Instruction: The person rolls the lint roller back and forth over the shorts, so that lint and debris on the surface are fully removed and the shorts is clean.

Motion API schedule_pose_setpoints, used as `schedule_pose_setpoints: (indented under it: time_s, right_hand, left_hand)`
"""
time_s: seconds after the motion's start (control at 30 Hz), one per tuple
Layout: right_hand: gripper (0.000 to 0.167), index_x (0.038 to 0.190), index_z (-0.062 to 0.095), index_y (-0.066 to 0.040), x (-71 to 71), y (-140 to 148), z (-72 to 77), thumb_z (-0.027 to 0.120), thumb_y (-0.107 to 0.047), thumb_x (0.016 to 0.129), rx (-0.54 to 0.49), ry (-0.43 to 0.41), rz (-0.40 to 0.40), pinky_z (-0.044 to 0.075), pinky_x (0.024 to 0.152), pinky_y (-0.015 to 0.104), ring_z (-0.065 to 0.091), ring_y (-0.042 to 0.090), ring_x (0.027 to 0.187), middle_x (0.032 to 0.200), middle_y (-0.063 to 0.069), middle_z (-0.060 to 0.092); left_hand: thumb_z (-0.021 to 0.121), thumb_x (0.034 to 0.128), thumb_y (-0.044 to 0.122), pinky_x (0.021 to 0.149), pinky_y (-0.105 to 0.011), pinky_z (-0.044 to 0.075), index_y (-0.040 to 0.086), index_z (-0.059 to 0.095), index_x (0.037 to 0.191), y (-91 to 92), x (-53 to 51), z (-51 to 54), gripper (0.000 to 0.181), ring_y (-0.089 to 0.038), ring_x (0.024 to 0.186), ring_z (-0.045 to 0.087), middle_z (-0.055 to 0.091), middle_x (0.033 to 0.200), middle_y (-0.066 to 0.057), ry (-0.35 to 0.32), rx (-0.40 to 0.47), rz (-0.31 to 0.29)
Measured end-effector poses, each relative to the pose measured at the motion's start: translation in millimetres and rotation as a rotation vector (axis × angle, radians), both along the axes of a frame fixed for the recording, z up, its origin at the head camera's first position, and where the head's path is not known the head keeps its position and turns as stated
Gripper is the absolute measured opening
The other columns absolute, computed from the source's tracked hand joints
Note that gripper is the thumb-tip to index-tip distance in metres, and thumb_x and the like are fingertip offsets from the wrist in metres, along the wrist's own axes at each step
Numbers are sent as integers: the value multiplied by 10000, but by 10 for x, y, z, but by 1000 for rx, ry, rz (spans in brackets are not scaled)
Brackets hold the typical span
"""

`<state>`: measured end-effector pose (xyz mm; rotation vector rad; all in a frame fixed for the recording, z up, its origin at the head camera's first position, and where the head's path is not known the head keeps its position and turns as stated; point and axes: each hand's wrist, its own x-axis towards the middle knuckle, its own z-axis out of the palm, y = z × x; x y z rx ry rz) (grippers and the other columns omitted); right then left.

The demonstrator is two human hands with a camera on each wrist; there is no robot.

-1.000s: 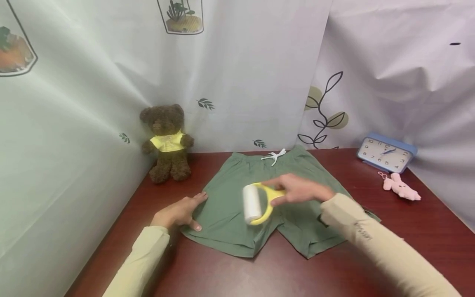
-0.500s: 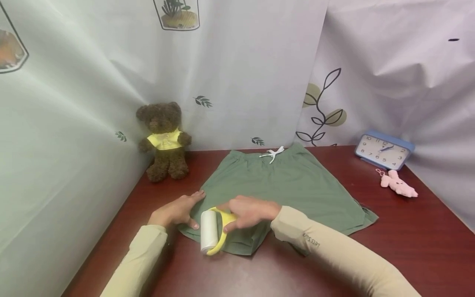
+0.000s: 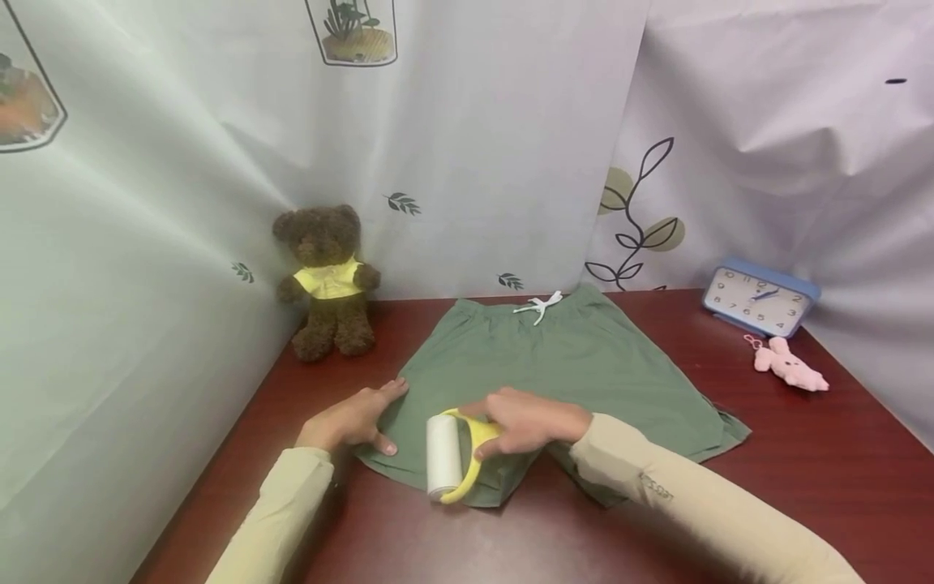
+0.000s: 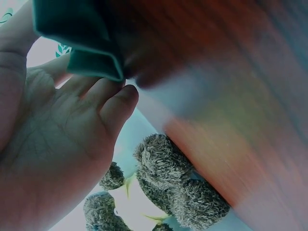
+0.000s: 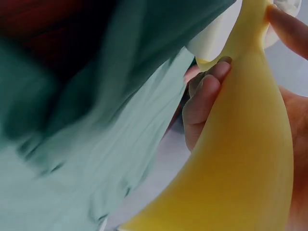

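Observation:
Green shorts (image 3: 554, 357) with a white drawstring lie spread out on the dark red table. My right hand (image 3: 521, 422) grips the yellow handle of a lint roller (image 3: 443, 456), whose white roll is over the lower part of the left leg. In the right wrist view the fingers wrap the yellow handle (image 5: 240, 144), with green cloth beside it. My left hand (image 3: 350, 420) rests on the left edge of the shorts, thumb and fingers spread. In the left wrist view the palm (image 4: 62, 125) faces the camera and the fingertips reach the fabric's edge.
A brown teddy bear (image 3: 328, 280) in a yellow shirt sits at the back left. At the right stand a blue alarm clock (image 3: 760, 300) and a pink plush toy (image 3: 790, 367). Pale printed curtains (image 3: 496, 146) enclose the table (image 3: 467, 543) at the back and sides.
The right hand moved the lint roller left and toward me down the left leg, then back slightly to the right. My left hand has stayed in place on the shorts.

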<state>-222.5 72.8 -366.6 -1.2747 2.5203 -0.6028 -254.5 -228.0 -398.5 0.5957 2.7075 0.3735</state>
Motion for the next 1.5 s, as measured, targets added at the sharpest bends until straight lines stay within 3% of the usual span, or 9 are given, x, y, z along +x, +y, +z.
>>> schedule_pose_setpoints:
  time_s: [0.17,0.4,0.83,1.1,1.33,1.5]
  right_hand:
    - [638,1400,592,-52,-6,348,-10,790,-242,824,-27,-44,-49,319,534,153,330,0,566,631,-123,361]
    - [660,1398,603,-91,-28,800,30,833,-244,799,-15,-145,-141,361,460,171,371,-6,478,544,-140,413]
    - [678,1400,603,-100,-19,1347,124,841,-212,774,33,-169,-170,311,479,154,300,-14,486,540,-125,317]
    - [702,1414,576,-50,67,1669,142,833,-243,791,4,-198,-190,397,539,168,396,-26,562,609,-146,488]
    - [697,1405,597,-98,64,2028,195,839,-303,784,57,-189,-229,282,511,150,266,-25,531,584,-146,294]
    - [726,1395,606,-95,43,2308,218,851,-346,759,45,-206,-235,277,498,156,252,-25,533,589,-142,258]
  left_hand:
    - [900,662,252,1212,-553,320,61,317,1576,12,7,15,1101,-388,1531,277,266,1658,-179,-4,-7,15]
    - [895,660,258,1213,-553,316,60,312,1577,17,-2,24,1104,-388,1532,273,258,1661,-177,-9,-5,8]
    - [892,667,258,1207,-562,320,58,312,1577,24,19,22,1097,-406,1525,279,265,1655,-194,-12,5,8]
    - [891,667,244,1211,-556,317,59,307,1579,34,19,4,1099,-395,1533,268,255,1659,-191,-21,10,11]
    - [892,668,245,1209,-558,319,52,312,1575,18,20,-11,1094,-398,1530,273,259,1657,-193,-11,7,3]
    - [890,671,246,1207,-556,322,46,312,1574,10,12,5,1091,-402,1528,273,260,1654,-202,-5,4,-5]
